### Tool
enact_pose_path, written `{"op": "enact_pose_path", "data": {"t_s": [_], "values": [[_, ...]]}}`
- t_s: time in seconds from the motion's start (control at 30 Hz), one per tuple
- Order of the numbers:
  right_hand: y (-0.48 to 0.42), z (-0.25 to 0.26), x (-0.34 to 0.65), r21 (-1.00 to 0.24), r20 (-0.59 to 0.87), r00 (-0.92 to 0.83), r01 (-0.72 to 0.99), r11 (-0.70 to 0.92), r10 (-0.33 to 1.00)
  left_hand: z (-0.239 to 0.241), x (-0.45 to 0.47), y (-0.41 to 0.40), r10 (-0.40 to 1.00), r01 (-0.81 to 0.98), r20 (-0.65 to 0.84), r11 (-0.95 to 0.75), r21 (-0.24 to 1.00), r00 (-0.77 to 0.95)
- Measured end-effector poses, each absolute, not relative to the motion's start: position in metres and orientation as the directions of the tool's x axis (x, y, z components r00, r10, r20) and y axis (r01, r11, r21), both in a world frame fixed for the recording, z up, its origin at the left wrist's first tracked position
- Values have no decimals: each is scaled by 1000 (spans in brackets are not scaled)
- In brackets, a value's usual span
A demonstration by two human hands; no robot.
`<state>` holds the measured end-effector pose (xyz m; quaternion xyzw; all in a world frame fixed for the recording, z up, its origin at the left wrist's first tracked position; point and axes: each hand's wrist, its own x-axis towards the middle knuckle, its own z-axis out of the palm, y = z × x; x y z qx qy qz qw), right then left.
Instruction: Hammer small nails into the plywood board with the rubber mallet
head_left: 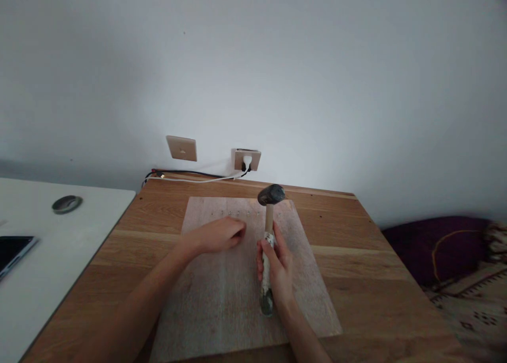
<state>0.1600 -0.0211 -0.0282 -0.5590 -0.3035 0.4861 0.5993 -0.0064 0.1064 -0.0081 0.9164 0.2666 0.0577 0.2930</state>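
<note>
My right hand [279,268] is wrapped round the handle of a mallet [271,195], its dark head up and its worn white-and-dark grip end toward me. It is held over a pale wooden board [222,320]. Across the far part of that board runs a row of several small nails [238,213], too small to see in detail. Just on the near side of the row, my left hand [224,233] is closed, with its fingers curled under; what it holds, if anything, is hidden.
The board lies on a wooden table [356,268] against a wall with a plugged socket [247,160] and cables [190,180]. At left, a white table [39,299] carries a round grey dish [67,204] and a dark-screened device [15,252]. Purple fabric [447,247] is at right.
</note>
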Motion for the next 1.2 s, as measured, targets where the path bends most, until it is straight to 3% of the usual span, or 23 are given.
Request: {"op": "enact_pose_path", "data": {"t_s": [0.17,0.27,0.4,0.63,1.2], "values": [[-22,-27,157,-971,-174,320,-216,-107,931,2,-51,136,743,627,-7,-560,541,669],[-23,-27,155,-973,-177,310,-199,-118,934,-2,-71,150,798,711,-43,-509,485,601],[-23,-27,153,-973,-175,307,-201,-117,936,-13,-75,154,771,697,-84,-518,495,632],[-23,-28,153,-969,-176,301,-220,-111,937,-23,-77,159,756,618,8,-542,570,655],[-25,-28,150,-969,-194,272,-205,-140,943,-29,-77,163,735,603,1,-558,570,679]]}}
